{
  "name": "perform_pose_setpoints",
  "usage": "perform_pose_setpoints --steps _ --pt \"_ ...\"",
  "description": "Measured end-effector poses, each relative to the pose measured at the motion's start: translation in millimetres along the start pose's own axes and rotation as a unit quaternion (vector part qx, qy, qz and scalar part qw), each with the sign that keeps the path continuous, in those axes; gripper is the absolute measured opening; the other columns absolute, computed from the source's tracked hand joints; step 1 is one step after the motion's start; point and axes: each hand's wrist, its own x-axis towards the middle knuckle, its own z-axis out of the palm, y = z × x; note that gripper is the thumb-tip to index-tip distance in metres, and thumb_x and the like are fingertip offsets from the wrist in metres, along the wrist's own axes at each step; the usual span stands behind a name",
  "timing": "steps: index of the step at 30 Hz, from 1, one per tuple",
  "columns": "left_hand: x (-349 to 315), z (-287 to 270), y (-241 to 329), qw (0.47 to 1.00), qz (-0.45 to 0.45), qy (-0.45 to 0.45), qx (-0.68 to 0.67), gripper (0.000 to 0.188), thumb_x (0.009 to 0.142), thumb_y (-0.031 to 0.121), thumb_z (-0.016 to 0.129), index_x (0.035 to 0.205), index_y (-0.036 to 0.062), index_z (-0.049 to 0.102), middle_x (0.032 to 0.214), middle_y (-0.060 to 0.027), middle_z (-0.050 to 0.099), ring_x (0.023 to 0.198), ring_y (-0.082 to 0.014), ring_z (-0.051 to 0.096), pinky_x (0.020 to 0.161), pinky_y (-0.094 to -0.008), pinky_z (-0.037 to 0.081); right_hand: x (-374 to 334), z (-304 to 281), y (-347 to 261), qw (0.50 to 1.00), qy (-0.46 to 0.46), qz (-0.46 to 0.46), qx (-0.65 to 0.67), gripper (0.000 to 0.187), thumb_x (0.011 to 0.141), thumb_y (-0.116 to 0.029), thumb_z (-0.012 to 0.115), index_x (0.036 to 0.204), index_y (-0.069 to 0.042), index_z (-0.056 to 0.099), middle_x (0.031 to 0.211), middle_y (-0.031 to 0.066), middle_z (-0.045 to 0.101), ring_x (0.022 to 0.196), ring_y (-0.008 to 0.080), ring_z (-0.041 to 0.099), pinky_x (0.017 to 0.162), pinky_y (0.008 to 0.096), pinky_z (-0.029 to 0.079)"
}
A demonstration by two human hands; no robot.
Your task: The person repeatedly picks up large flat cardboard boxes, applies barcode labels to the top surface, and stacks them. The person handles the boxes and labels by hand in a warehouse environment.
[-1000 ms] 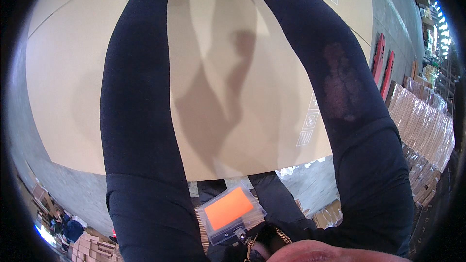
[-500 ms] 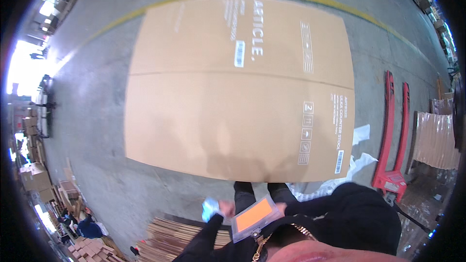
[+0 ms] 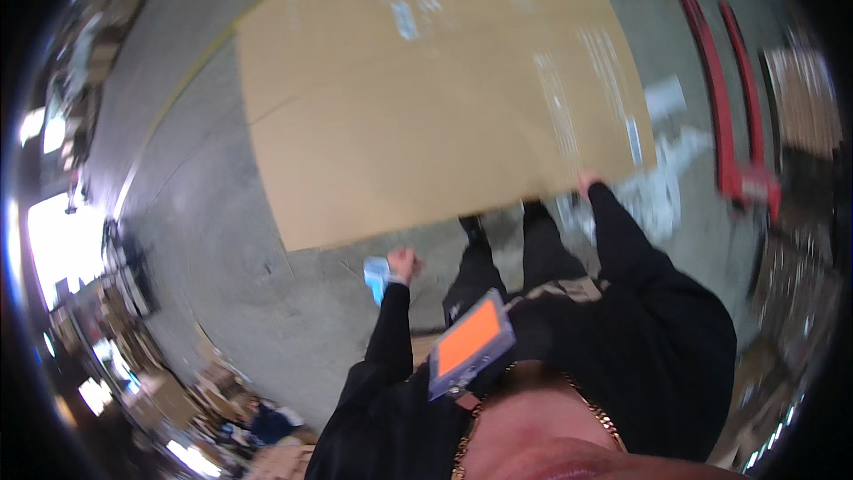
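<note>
A large flat brown cardboard sheet (image 3: 426,133) with a crease, pale printing and small labels spreads out before me. My right hand (image 3: 587,181) is closed at its near right edge, fingertips partly hidden there. My left hand (image 3: 403,264) hangs in a loose fist just short of the near left edge, apart from the cardboard. Motion blur and the curled fingers hide whatever it may hold. Beside that wrist dangles a light blue and white face mask (image 3: 377,277).
Crumpled translucent plastic wrap (image 3: 662,187) lies right of the cardboard. Farther right is a red pallet jack (image 3: 724,116), with a brown ribbed stack (image 3: 801,98) beyond. Boxes and cardboard pieces (image 3: 164,396) crowd the lower left. A yellow floor line (image 3: 191,80) curves along the far left.
My right hand has moved from close to my body out to the cardboard's near edge. My left hand has gone forward. The view has swung, so the cardboard appears higher and tilted.
</note>
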Motion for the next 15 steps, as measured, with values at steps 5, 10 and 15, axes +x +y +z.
perform_pose_setpoints --steps 5,10,15 --pt "-41 42 35 0.977 -0.011 -0.131 -0.168 0.032 0.096 0.027 0.059 0.073 0.0038 0.061 0.069 -0.0091 0.067 0.065 -0.0152 0.066 0.056 -0.0279 0.052 -27 79 -81 0.569 -0.13 0.463 0.667 0.058 0.096 -0.047 0.05 0.14 -0.011 0.038 0.131 0.0201 0.052 0.115 0.0335 0.057 0.089 0.052 0.052" --pt "-84 37 -54 0.958 -0.083 -0.262 0.088 0.027 0.094 0.028 0.064 0.084 0.0025 0.064 0.077 -0.0089 0.068 0.072 -0.0186 0.067 0.064 -0.0319 0.054 10 134 -116 0.42 -0.057 0.523 0.74 0.053 0.096 -0.046 0.049 0.137 -0.013 0.042 0.133 0.0152 0.052 0.113 0.0315 0.058 0.088 0.0556 0.049" --pt "-91 29 -53 0.944 -0.306 -0.094 -0.083 0.023 0.092 0.023 0.065 0.094 0.0006 0.06 0.077 -0.0121 0.068 0.072 -0.024 0.068 0.063 -0.036 0.057 57 140 -69 0.323 0.027 0.47 0.821 0.049 0.097 -0.05 0.046 0.132 -0.017 0.05 0.123 0.0029 0.062 0.11 0.0243 0.059 0.089 0.0524 0.045"
